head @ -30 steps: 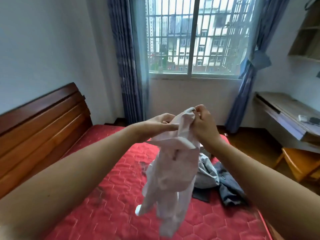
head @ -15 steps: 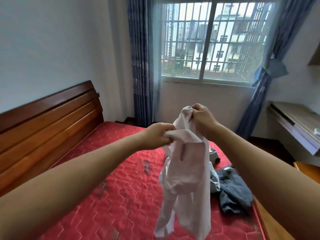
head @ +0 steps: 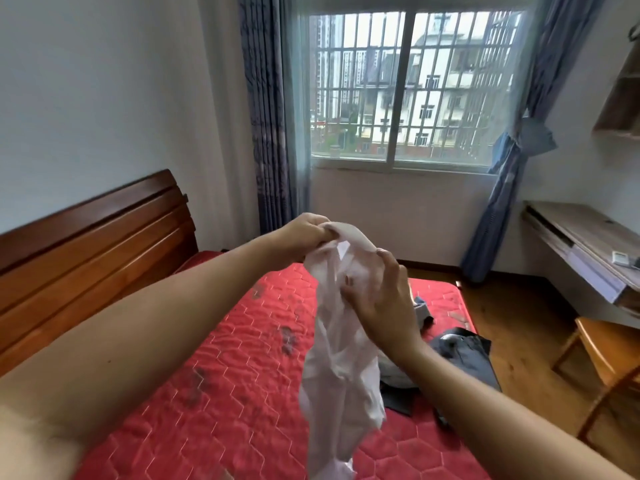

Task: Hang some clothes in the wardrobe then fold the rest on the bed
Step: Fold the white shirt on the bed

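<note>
**Two Hands Held One White Garment Above the Bed**

1. Setting. The bed (head: pixel 214 403), with its red quilted surface, filled the lower part of the head view. A wooden headboard (head: pixel 86 251) stood on the left. No wardrobe was in view.

2. Remaining load. A heap of dark clothes (head: pixel 464 351) lay unfolded on the bed's right side, near its edge and partly hidden behind the right forearm.

3. Task item. The white garment (head: pixel 339 362) hung in the air over the middle of the bed, bunched and twisted. Its lower end reached the bottom of the view. Its type could not be told.

4. Grip. The left hand (head: pixel 304 233) pinched the topmost edge of the cloth, fingers curled tight on it. The right hand (head: pixel 384 303) held the cloth just below. Its thumb lay on the near face and its fingers hooked over the far fold, spread fairly wide rather than clenched.

5. Step in hand. By judgement, the garment was being opened out and oriented to find its collar or shoulders. Neither hanging nor folding had begun on this item, and the heap indicated that much of the task was left.

6. Next move. It called for the hands to part along the top edge until the cloth hung flat. The item could then be assigned to a hanger or laid on the red surface left of the heap for folding.
</note>
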The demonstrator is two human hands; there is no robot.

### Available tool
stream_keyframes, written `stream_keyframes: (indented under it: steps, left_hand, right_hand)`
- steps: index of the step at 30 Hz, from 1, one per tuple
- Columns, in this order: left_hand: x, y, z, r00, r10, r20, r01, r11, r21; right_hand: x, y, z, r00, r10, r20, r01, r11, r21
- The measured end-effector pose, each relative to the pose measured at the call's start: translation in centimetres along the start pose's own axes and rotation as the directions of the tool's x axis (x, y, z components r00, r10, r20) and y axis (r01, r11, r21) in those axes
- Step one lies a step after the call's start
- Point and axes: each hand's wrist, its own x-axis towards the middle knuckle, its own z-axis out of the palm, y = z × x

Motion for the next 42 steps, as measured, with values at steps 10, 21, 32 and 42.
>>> stream_keyframes:
  steps: [10, 21, 32, 42]
  left_hand:
    - [-1.0, 0.5, -11.7, 0.965, 0.090, -0.245, -0.067, 0.993, 0.101]
    - [-1.4, -7.6, -29.1, 0.981, -0.041, -0.189, 0.041, 0.999, -0.004]
    - [-1.5, -9.9, -35.3, 0.866, -0.118, 0.486, 0.325, 0.871, -0.368]
    - [-0.1, -9.7, -33.8, 0.931, -0.167, 0.324, 0.272, 0.910, -0.312]
  right_hand:
    - [0.7, 1.6, 9.2, 0.742, 0.584, 0.328, -0.667, 0.688, 0.285]
    - [15.2, -8.2, 11.0, 0.898, 0.396, 0.190, -0.400, 0.916, -0.021]
    - [17.6, -10.0, 12.7, 0.875, 0.450, 0.180, -0.469, 0.879, 0.082]
    - [17.5, -10.9, 12.3, 0.883, 0.450, 0.136, -0.470, 0.854, 0.224]
